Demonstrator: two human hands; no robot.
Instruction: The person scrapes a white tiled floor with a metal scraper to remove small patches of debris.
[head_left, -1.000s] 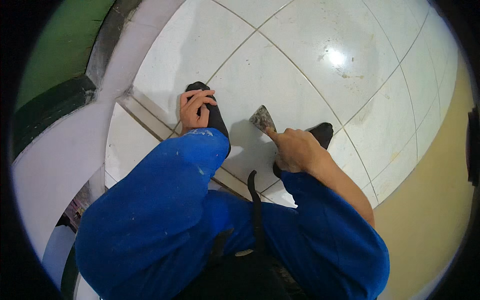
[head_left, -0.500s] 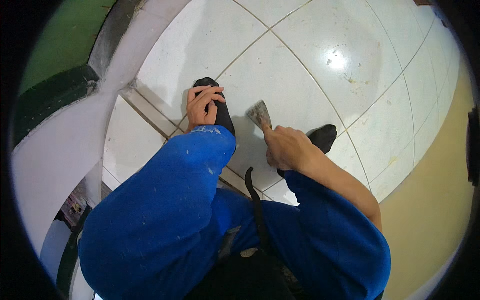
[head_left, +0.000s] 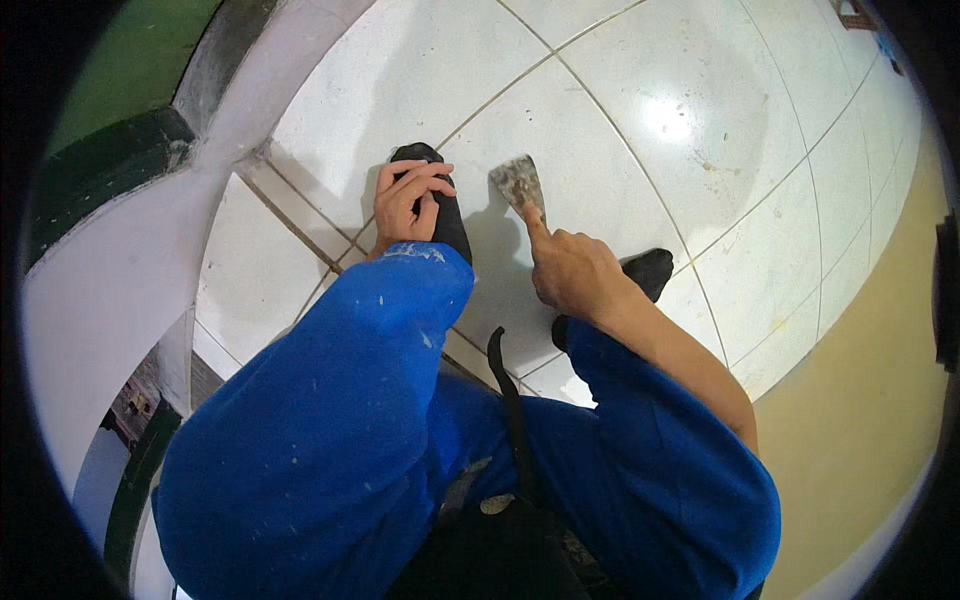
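Observation:
A paint scraper (head_left: 517,183) with a worn, whitish-stained blade is in my right hand (head_left: 578,272), its index finger stretched along the handle. The blade points away from me over a white floor tile (head_left: 590,175); I cannot tell if its edge touches the tile. My left hand (head_left: 408,205) lies over my left foot (head_left: 452,232), which wears a black sock or shoe. Its fingers are spread loosely across the top and hold nothing. Beside the right wrist, my right foot (head_left: 650,270) in black rests on the floor.
My bent knees in blue trousers (head_left: 330,400) fill the near side, with a dangling black strap (head_left: 508,385) between them. A whitish wall (head_left: 120,260) with dark green trim (head_left: 110,180) stands at the left, a yellowish wall (head_left: 850,430) at the right. Small specks dot the tiles.
My right hand has moved the scraper a little farther from me, and more of its blade and handle shows. My left hand stays on the foot.

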